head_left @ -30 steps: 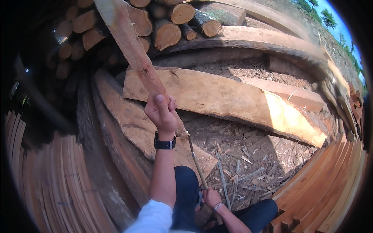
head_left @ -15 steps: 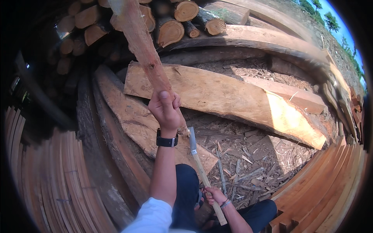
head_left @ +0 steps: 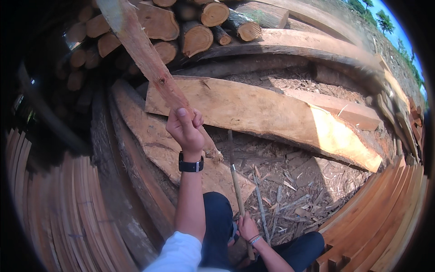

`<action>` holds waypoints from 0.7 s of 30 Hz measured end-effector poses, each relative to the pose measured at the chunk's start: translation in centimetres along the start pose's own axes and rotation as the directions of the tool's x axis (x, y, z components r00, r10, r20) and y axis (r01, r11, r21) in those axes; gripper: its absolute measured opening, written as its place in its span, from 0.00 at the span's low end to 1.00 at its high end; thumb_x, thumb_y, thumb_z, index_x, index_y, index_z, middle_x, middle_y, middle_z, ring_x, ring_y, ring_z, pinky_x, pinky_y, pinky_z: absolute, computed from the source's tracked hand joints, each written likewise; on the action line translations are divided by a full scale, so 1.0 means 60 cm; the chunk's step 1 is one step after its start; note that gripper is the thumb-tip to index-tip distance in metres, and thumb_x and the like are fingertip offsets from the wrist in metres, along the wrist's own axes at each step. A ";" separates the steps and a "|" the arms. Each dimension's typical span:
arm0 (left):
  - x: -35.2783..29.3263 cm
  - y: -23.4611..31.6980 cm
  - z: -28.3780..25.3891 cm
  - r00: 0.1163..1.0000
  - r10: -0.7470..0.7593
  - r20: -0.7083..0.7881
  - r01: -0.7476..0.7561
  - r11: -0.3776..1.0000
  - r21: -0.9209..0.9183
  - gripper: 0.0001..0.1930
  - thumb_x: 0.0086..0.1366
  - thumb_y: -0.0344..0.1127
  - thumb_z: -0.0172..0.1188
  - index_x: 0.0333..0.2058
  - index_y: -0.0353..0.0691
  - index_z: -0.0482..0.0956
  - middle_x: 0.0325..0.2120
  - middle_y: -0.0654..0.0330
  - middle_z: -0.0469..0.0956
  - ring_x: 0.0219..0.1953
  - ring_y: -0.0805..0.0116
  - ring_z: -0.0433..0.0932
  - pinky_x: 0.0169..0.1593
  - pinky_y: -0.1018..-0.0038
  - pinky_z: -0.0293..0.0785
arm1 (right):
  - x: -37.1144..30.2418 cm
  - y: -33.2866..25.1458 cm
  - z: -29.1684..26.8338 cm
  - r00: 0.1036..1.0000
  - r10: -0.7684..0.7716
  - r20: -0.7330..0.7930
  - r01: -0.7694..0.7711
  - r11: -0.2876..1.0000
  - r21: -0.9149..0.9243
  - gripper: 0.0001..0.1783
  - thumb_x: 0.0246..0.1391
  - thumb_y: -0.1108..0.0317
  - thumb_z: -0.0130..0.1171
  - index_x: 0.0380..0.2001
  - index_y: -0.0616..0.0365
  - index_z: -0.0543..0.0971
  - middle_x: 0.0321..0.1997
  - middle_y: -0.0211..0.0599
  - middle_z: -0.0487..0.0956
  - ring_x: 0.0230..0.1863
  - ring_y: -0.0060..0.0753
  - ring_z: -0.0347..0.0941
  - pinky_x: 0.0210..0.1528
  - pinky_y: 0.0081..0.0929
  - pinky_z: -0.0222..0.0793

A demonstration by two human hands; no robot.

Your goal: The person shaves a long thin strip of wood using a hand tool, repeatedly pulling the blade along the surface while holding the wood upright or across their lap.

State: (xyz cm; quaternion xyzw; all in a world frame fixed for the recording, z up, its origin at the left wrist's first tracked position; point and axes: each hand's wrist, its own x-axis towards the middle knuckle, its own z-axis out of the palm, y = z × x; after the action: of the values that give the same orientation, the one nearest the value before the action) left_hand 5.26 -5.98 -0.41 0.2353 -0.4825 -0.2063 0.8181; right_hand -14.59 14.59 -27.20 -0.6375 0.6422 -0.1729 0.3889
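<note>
My left hand (head_left: 186, 130), with a dark watch on its wrist, grips a long rough strip of wood (head_left: 152, 63). The strip slants up to the far left, with a knot midway and its splintered lower end below the hand. Lower right, my right hand (head_left: 247, 227) is closed around the wooden handle of a long-handled knife (head_left: 237, 190). Its narrow blade points away from me, edge-on, to the right of the strip's lower end and apart from it. Under the strip lies a flat plank (head_left: 158, 143) on the ground.
A wide slab (head_left: 253, 106) crosses in front of me. Cut logs (head_left: 198, 38) are piled at the far left. Stacked boards stand on the left (head_left: 68, 204) and right (head_left: 376, 213). Wood chips and sticks (head_left: 285, 195) cover the ground by my knees.
The wood strip's upper end has swung left, and my left hand has shifted slightly left. The knife has turned edge-on, its blade tip now farther from me and away from the strip's end.
</note>
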 end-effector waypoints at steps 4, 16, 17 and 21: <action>0.000 0.004 -0.001 1.000 0.012 0.005 -0.012 0.999 0.038 0.23 0.68 0.53 0.43 0.27 0.37 0.64 0.14 0.63 0.63 0.14 0.78 0.60 0.19 0.83 0.56 | -0.003 0.014 0.028 0.999 0.006 0.054 -0.002 0.997 -0.074 0.16 0.58 0.61 0.44 0.35 0.67 0.64 0.23 0.66 0.74 0.28 0.69 0.71 0.34 0.59 0.66; -0.003 -0.005 -0.001 1.000 -0.003 0.031 0.003 1.000 -0.006 0.22 0.68 0.53 0.43 0.26 0.38 0.64 0.14 0.63 0.64 0.14 0.79 0.61 0.18 0.83 0.56 | -0.001 0.025 0.019 0.999 0.027 0.033 -0.023 0.991 -0.129 0.15 0.57 0.63 0.46 0.37 0.67 0.64 0.21 0.65 0.74 0.28 0.68 0.72 0.32 0.56 0.70; -0.002 -0.003 0.002 1.000 0.007 0.020 -0.007 1.000 0.006 0.23 0.68 0.53 0.43 0.26 0.38 0.64 0.14 0.63 0.64 0.14 0.79 0.61 0.18 0.83 0.56 | -0.002 0.024 0.025 0.998 0.039 0.048 -0.032 0.990 -0.140 0.15 0.57 0.63 0.46 0.36 0.68 0.65 0.21 0.65 0.74 0.28 0.68 0.72 0.33 0.56 0.70; -0.002 -0.002 -0.002 1.000 0.011 -0.005 -0.011 0.999 0.035 0.23 0.68 0.54 0.43 0.26 0.38 0.64 0.14 0.64 0.63 0.14 0.79 0.61 0.18 0.83 0.56 | -0.006 -0.001 0.000 0.998 -0.002 0.060 0.007 0.996 -0.089 0.15 0.57 0.63 0.46 0.33 0.69 0.67 0.24 0.67 0.74 0.29 0.68 0.73 0.35 0.57 0.69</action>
State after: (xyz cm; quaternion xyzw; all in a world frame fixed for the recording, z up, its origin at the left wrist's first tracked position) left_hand 5.34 -5.98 -0.59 0.2474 -0.4852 -0.1930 0.8162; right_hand -14.59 14.92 -27.06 -0.6606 0.6360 -0.1258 0.3785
